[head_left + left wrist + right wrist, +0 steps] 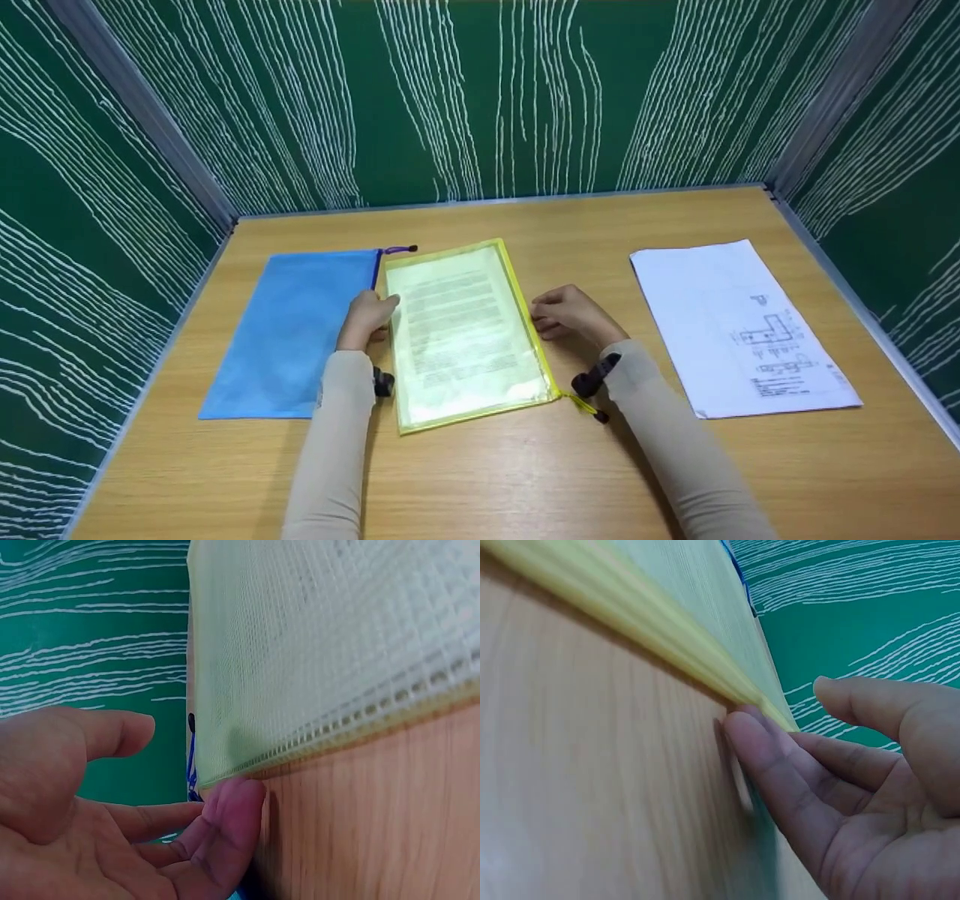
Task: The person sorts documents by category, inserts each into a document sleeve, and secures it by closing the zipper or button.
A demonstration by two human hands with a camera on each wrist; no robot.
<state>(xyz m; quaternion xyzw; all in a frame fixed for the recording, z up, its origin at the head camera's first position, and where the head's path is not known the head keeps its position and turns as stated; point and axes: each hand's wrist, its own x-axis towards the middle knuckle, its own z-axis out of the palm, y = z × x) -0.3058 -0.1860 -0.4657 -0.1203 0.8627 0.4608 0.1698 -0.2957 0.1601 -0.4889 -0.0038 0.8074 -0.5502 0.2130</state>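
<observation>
A yellow mesh zip pouch with a printed sheet inside lies on the table, slightly turned. My left hand is at its left edge. In the left wrist view the fingertips meet the pouch's edge from below, while the thumb stays apart from it. On the opposite side, my right hand has its fingertips against the yellow zip edge, thumb lifted away. The pouch's yellow pull cord hangs out at the near right corner.
A blue zip pouch lies left, partly under my left forearm, its purple pull cord at the far corner. White paper with a printed drawing lies right. Green panels with white lines border the wooden table.
</observation>
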